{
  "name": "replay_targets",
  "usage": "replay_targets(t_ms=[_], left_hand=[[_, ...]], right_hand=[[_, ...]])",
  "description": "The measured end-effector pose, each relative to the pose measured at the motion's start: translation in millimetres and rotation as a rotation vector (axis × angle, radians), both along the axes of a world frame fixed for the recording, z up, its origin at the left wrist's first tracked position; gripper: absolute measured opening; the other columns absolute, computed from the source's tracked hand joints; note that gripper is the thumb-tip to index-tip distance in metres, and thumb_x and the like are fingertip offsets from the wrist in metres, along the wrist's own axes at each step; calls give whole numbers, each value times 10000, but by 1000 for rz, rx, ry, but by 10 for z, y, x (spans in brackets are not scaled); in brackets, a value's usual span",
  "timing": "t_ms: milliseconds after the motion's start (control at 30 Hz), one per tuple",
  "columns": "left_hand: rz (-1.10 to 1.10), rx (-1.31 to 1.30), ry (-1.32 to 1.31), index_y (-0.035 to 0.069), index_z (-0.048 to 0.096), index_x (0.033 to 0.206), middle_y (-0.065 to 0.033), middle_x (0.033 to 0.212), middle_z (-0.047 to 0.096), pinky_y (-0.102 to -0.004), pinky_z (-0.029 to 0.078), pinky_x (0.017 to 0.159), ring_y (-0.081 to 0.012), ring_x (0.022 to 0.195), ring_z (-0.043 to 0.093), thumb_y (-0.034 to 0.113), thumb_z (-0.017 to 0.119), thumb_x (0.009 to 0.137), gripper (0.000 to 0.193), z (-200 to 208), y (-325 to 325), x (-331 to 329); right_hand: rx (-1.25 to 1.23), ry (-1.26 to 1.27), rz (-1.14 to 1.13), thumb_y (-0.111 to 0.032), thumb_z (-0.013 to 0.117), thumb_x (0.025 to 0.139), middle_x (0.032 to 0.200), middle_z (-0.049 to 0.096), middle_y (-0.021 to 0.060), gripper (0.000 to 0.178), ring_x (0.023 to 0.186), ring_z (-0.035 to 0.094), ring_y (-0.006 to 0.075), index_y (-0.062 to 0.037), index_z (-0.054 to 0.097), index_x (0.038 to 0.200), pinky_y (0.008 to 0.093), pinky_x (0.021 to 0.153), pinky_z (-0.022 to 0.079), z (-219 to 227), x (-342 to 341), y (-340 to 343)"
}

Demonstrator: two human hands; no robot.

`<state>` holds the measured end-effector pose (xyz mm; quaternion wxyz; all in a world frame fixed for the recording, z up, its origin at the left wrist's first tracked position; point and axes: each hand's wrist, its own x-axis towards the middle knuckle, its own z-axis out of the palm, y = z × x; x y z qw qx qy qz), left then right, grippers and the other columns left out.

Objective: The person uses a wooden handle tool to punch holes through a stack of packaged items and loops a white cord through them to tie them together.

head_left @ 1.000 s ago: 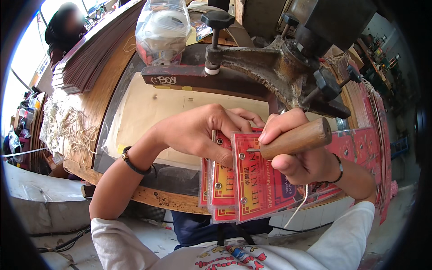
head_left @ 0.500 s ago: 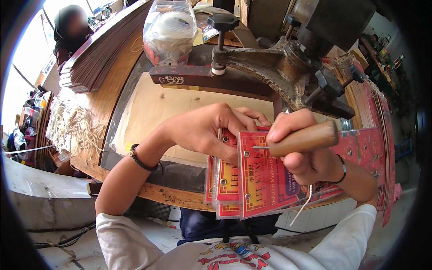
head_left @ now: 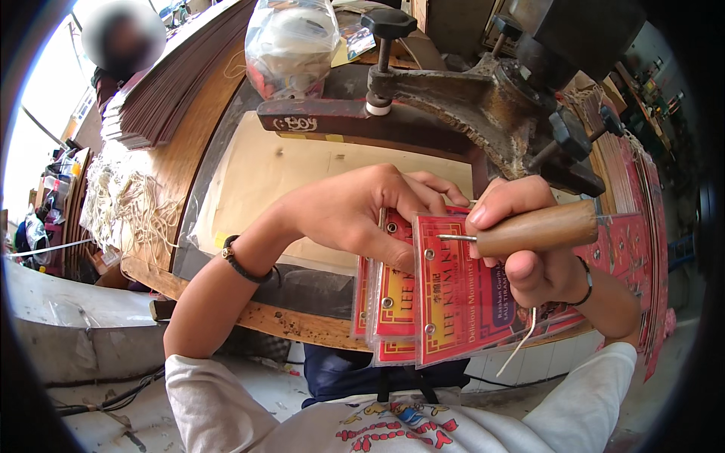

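Observation:
My left hand [head_left: 355, 215] grips several red and yellow laminated cards [head_left: 461, 325], its thumb pressing on a lower card and its other fingers behind the stack. The cards overlap like a fan, with metal eyelets along their left edges. In my right hand [head_left: 540, 275] is a wooden-handled awl [head_left: 540, 228], gripped by the handle between thumb and fingers. Its thin metal shaft points left, over the front card near the upper eyelet [head_left: 429, 254]. A white cord [head_left: 519, 343] dangles below my right hand; its upper end is hidden.
A dark metal press frame [head_left: 483, 98] with black knobs stands across the bench's far side. Pale sheet [head_left: 279, 170] covers the middle. Left are heaped white cords [head_left: 132, 204] and stacked boards [head_left: 177, 90]. More red cards [head_left: 623, 241] lie right. Another person [head_left: 121, 53] is far left.
The awl has moved slightly right relative to the cards, and more of its shaft shows. My left hand keeps its hold on the cards. The whole view has shifted a little.

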<state>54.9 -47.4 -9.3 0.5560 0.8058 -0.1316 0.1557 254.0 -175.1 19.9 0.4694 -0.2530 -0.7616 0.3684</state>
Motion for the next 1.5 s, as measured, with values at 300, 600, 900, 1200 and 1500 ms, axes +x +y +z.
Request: replay_targets(t_ms=[300,600,900,1200,1500], left_hand=[[33,-49,-40,2,672,742,-94,884,678,-494,320,1073,-312,1014,614,176,776,731,202,-85,-20,20],[30,-22,-40,6,669,727,-94,929,684,-499,329,1065,-334,1095,582,138,771,708,168,-85,-15,17],[48,-49,-19,20,655,678,-85,858,683,-483,336,1060,-299,991,617,136,785,694,176,-35,-32,1],[16,-9,29,-39,687,800,-101,889,669,-385,400,1001,-279,1079,541,64,713,702,145,-3,-10,0],[-57,-13,57,-36,681,778,-123,992,626,-406,397,967,-300,1086,506,72,679,777,109,-24,50,-30]], right_hand=[[121,-141,37,-217,641,936,1045,602,140,275,816,621,243,44,626,1021,508,1008,459,51,44,35],[103,-78,10,-346,641,940,1011,622,112,418,782,613,240,47,607,1076,383,794,522,-22,30,23],[143,-323,26,-301,724,873,893,662,48,313,694,630,219,-25,633,992,376,825,535,105,-36,96],[118,-400,-76,-311,763,835,887,666,83,342,715,631,233,-21,672,994,351,762,516,110,-60,72],[149,-358,-130,-304,826,767,847,667,78,395,724,638,205,-20,699,1010,314,656,501,99,-74,65]])
